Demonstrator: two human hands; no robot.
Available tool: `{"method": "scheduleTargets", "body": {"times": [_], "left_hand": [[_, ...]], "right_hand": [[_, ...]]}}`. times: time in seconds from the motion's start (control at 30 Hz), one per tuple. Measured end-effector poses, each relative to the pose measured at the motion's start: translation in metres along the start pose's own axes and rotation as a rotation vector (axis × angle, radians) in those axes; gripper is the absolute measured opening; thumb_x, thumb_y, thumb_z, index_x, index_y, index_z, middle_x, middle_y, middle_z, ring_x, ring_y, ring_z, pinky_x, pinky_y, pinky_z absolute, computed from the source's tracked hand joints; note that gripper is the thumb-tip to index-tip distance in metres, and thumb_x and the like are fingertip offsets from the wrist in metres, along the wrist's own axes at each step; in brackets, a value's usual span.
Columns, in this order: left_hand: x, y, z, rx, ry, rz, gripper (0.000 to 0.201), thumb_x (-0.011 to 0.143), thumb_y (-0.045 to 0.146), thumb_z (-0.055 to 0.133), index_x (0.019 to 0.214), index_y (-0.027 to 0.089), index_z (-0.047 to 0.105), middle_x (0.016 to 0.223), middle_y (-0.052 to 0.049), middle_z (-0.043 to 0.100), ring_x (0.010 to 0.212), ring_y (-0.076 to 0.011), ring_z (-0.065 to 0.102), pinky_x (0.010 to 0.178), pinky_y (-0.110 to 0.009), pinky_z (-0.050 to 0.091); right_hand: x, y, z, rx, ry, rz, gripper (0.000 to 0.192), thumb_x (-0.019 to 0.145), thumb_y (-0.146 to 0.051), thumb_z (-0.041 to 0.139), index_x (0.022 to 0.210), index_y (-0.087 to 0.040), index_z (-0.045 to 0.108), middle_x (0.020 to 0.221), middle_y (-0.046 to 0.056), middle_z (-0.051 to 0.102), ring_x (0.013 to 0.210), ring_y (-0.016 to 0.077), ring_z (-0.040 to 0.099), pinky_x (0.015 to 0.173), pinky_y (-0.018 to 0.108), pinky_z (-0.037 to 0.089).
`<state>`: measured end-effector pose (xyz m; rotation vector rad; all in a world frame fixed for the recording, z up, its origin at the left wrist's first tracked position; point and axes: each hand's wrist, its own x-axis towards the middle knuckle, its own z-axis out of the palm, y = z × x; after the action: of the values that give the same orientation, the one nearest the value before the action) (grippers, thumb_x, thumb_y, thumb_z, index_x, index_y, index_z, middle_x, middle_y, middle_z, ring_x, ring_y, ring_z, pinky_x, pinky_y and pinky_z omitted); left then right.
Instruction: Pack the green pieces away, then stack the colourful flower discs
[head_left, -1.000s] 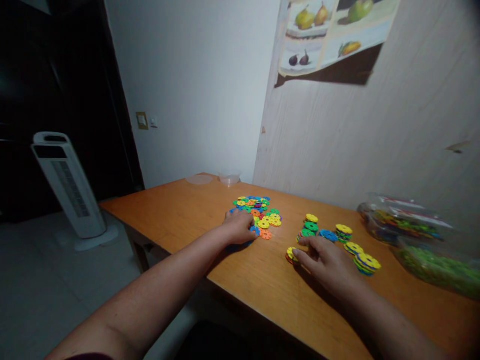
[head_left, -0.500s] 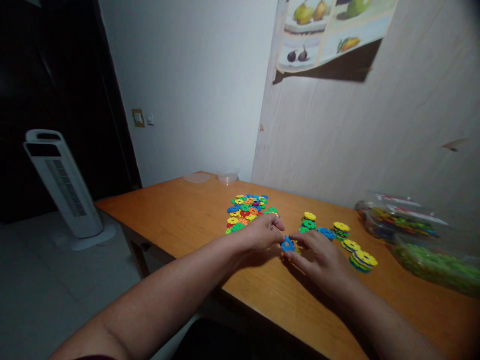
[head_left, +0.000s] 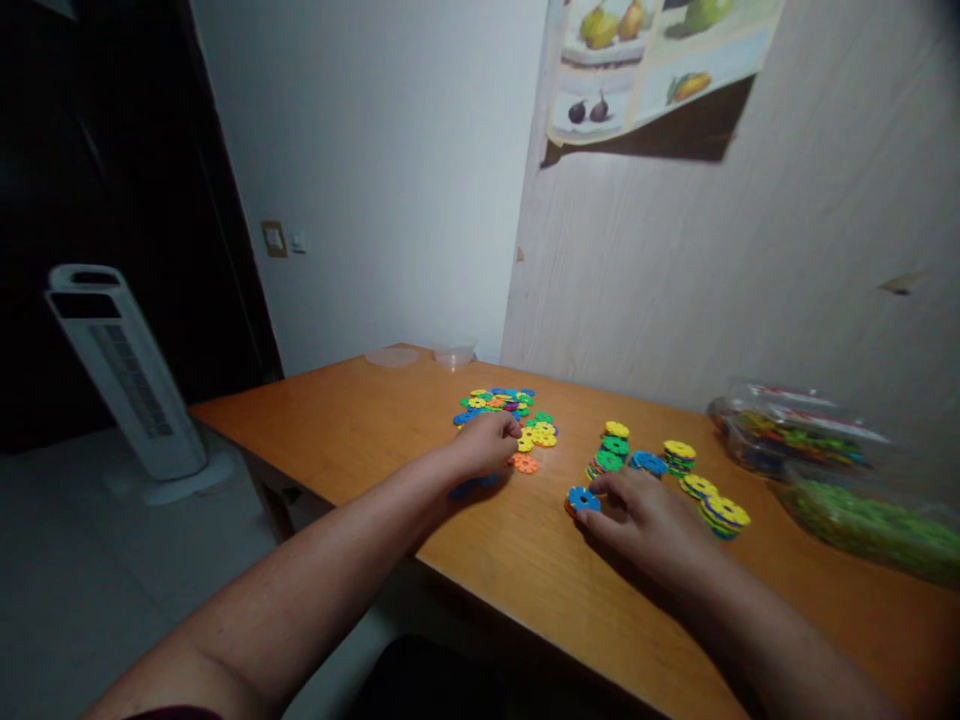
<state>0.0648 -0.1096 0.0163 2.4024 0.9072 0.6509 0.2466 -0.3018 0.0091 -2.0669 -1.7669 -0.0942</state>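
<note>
My left hand (head_left: 486, 442) is over the near side of a loose pile of coloured plastic flower-shaped discs (head_left: 495, 402). Its fingers are curled down, and whatever their tips hold, if anything, is hidden. Beside it lie yellow discs (head_left: 541, 436) and an orange disc (head_left: 524, 463). My right hand (head_left: 649, 515) rests on the table with thumb and index finger around the edge of a small stack of discs (head_left: 583, 500); the top one is blue, with orange showing beneath.
Behind my right hand stand green disc stacks (head_left: 613, 455), a blue stack (head_left: 648, 462) and yellow-topped stacks (head_left: 724, 514). Clear packs of coloured pieces (head_left: 802, 440) and a tub of green pieces (head_left: 870, 520) sit at the right. A clear bowl (head_left: 454, 353) and a lid (head_left: 392, 356) lie at the back.
My left hand has moved left, from beside the blue-topped stack to the loose pile. My right hand stays around the stack, whose blue top now shows more fully.
</note>
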Motion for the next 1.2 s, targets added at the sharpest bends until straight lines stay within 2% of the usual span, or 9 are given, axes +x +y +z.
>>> {"method": "scheduleTargets", "body": {"times": [0.1,0.23,0.33,0.47,0.67,0.8,0.9,1.03,1.2], "left_hand": [[-0.002,-0.008,-0.008,0.228,-0.015,-0.025,0.009,0.076,0.026,0.058,0.078,0.021,0.065,0.078,-0.001,0.065,0.075,-0.0179,0.057,0.064,-0.027,0.037],[-0.004,-0.009,-0.009,0.448,-0.033,-0.044,0.028,0.073,0.051,0.066,0.078,0.023,0.069,0.084,-0.006,0.067,0.089,-0.026,0.058,0.078,-0.035,0.042],[-0.003,-0.009,-0.005,0.512,-0.056,-0.057,0.034,0.072,0.057,0.065,0.077,0.024,0.071,0.09,-0.009,0.068,0.098,-0.031,0.057,0.085,-0.042,0.042],[0.001,-0.008,-0.002,0.492,-0.063,-0.07,0.032,0.071,0.055,0.065,0.084,0.026,0.072,0.094,-0.009,0.068,0.103,-0.0331,0.056,0.087,-0.046,0.042],[0.006,-0.003,0.001,0.408,-0.091,-0.136,0.031,0.066,0.04,0.071,0.093,0.025,0.066,0.094,-0.005,0.068,0.1,-0.0297,0.059,0.086,-0.04,0.041],[0.008,-0.003,0.002,0.354,-0.056,-0.113,0.031,0.064,0.026,0.071,0.093,0.024,0.063,0.092,-0.003,0.068,0.093,-0.0265,0.06,0.082,-0.036,0.04],[0.009,-0.003,0.001,0.259,-0.006,-0.119,0.022,0.067,0.018,0.065,0.088,0.022,0.061,0.085,-0.001,0.067,0.084,-0.0218,0.06,0.076,-0.032,0.038],[0.008,0.007,0.005,-0.007,0.034,-0.125,0.013,0.069,0.013,0.06,0.08,0.02,0.056,0.073,0.001,0.06,0.07,-0.0153,0.056,0.061,-0.025,0.035],[-0.002,0.038,0.022,-0.445,-0.063,-0.071,0.017,0.066,0.007,0.059,0.076,0.018,0.052,0.067,0.004,0.053,0.059,-0.0095,0.05,0.051,-0.021,0.032]], "right_hand": [[0.0,0.001,-0.001,-0.001,0.024,0.018,0.035,0.085,-0.054,0.062,0.097,-0.022,0.07,0.085,0.007,0.069,0.074,0.0217,0.06,0.061,0.03,0.036],[0.002,0.004,0.001,0.038,0.07,0.007,0.04,0.087,-0.056,0.058,0.103,-0.021,0.071,0.088,0.009,0.069,0.076,0.0227,0.062,0.063,0.031,0.04],[0.003,0.007,0.005,0.05,0.082,0.011,0.042,0.089,-0.058,0.056,0.105,-0.021,0.07,0.089,0.009,0.069,0.077,0.0232,0.062,0.063,0.032,0.041],[0.003,0.009,0.008,0.065,0.087,0.015,0.041,0.089,-0.058,0.055,0.105,-0.023,0.069,0.09,0.008,0.069,0.078,0.0234,0.062,0.063,0.033,0.042],[0.003,0.01,0.01,0.075,0.108,0.004,0.038,0.089,-0.055,0.057,0.105,-0.022,0.069,0.087,0.006,0.068,0.079,0.0231,0.062,0.065,0.033,0.042],[0.003,0.008,0.009,0.084,0.113,0.007,0.036,0.089,-0.054,0.057,0.104,-0.022,0.069,0.087,0.006,0.068,0.079,0.0229,0.062,0.064,0.033,0.042],[0.003,0.007,0.008,0.099,0.127,0.013,0.035,0.09,-0.052,0.057,0.104,-0.022,0.068,0.084,0.005,0.067,0.077,0.0225,0.062,0.064,0.033,0.043],[0.002,0.005,0.008,0.11,0.179,-0.047,0.035,0.09,-0.05,0.058,0.11,-0.022,0.068,0.092,0.007,0.069,0.084,0.0239,0.063,0.07,0.036,0.047],[-0.001,-0.002,0.006,0.131,0.191,-0.168,0.042,0.089,-0.044,0.062,0.126,-0.023,0.063,0.113,0.01,0.068,0.099,0.0259,0.063,0.08,0.037,0.049]]}}
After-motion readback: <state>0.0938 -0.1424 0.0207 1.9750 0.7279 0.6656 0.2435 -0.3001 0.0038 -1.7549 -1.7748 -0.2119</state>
